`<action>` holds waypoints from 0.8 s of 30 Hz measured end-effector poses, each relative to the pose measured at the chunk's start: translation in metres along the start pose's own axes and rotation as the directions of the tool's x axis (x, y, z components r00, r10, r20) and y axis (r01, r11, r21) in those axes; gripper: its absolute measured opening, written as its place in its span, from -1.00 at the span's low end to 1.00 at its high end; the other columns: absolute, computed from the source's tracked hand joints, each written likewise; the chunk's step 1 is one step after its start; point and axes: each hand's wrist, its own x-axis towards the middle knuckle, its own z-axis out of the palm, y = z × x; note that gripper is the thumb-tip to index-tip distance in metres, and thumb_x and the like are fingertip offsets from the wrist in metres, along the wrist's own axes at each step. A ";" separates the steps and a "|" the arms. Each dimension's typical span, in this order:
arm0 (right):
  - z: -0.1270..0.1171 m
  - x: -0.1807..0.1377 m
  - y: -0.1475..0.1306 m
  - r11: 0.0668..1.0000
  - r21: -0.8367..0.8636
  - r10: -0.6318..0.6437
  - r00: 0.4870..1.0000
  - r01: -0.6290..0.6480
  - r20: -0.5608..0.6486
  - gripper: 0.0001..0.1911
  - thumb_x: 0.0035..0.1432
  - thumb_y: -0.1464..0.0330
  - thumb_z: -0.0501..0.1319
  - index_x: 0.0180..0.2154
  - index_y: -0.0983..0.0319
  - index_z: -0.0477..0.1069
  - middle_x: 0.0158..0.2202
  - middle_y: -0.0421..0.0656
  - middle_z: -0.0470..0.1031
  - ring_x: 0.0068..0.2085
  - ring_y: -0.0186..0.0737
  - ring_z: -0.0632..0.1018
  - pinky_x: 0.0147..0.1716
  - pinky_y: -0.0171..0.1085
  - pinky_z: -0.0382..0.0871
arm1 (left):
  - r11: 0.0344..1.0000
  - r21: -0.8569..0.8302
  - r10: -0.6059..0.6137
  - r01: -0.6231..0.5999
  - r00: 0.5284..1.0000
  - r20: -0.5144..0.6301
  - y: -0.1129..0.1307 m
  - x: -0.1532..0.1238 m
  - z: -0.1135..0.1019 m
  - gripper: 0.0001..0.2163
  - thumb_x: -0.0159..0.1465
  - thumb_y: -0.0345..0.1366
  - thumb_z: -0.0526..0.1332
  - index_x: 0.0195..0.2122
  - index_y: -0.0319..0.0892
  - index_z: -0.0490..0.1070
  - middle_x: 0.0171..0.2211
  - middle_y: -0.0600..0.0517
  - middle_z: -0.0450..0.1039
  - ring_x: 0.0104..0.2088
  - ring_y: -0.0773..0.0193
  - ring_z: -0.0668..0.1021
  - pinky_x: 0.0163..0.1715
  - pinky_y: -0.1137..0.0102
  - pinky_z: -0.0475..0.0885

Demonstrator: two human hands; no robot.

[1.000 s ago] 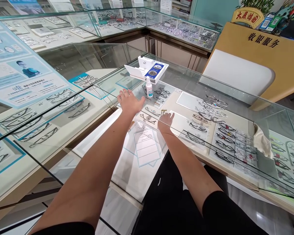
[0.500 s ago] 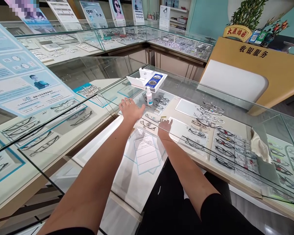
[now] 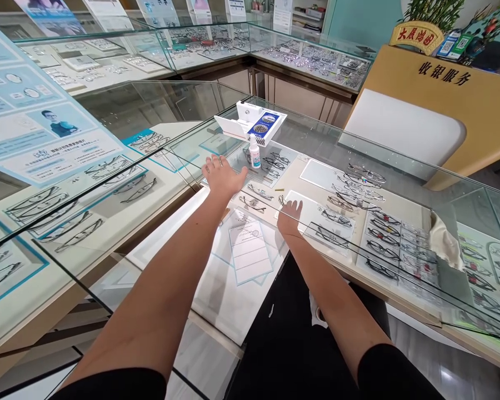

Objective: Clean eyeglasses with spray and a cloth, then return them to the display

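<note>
My left hand (image 3: 223,176) rests on the glass top of the display counter, its fingers spread and nothing in them. Just beyond it stands a small white spray bottle (image 3: 254,153). My right hand (image 3: 290,215) reaches under the glass edge, over a white card (image 3: 312,214). A pair of eyeglasses, mostly hidden by the hand, pokes out at its left side, seemingly held by the thumb and fingers. Two more pairs of eyeglasses (image 3: 260,192) lie to the left, near a small gold strip (image 3: 279,190). A printed sheet (image 3: 250,251) lies in the pulled-out drawer before me.
An open white and blue box (image 3: 263,129) sits on the glass behind the bottle. Rows of eyeglasses (image 3: 382,244) and a pale cloth (image 3: 445,241) are on the right. A tilted poster (image 3: 54,128) stands at left. The cash desk (image 3: 441,100) is at the back right.
My right hand has shifted slightly right, and the partly hidden eyeglasses beside it have moved with it. My left hand stays in place. The view has tilted down a little.
</note>
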 end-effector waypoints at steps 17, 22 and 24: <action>0.003 -0.042 0.016 0.991 -0.099 -0.073 0.990 0.085 0.119 -0.48 0.24 0.47 0.32 0.22 0.19 0.66 0.58 0.02 0.27 0.63 0.33 0.07 0.62 0.33 -0.34 | 1.000 -0.018 -0.003 0.003 1.000 0.000 0.001 -0.001 0.000 -0.04 0.42 0.24 -0.02 0.63 -0.44 0.04 0.65 -0.37 -0.09 0.66 -0.27 -0.03 0.60 -0.12 -0.12; -0.001 -0.051 0.011 0.982 -0.156 -0.084 0.985 0.107 0.151 -0.52 0.22 0.47 0.38 0.18 0.23 0.68 0.57 0.09 0.26 0.63 0.33 0.05 0.60 0.33 -0.39 | 1.000 -0.028 0.004 -0.005 1.000 -0.016 -0.001 0.000 0.002 -0.04 0.42 0.24 0.02 0.63 -0.44 0.06 0.65 -0.36 -0.06 0.65 -0.30 0.00 0.60 -0.13 -0.11; -0.002 -0.052 0.010 0.975 -0.190 -0.082 0.984 0.112 0.159 -0.54 0.23 0.44 0.39 0.16 0.20 0.69 0.57 0.08 0.27 0.62 0.33 0.06 0.59 0.34 -0.38 | 0.999 -0.034 0.004 -0.004 1.000 -0.018 -0.001 0.000 0.002 -0.05 0.42 0.23 0.03 0.63 -0.41 0.07 0.65 -0.35 -0.06 0.65 -0.29 0.00 0.60 -0.13 -0.11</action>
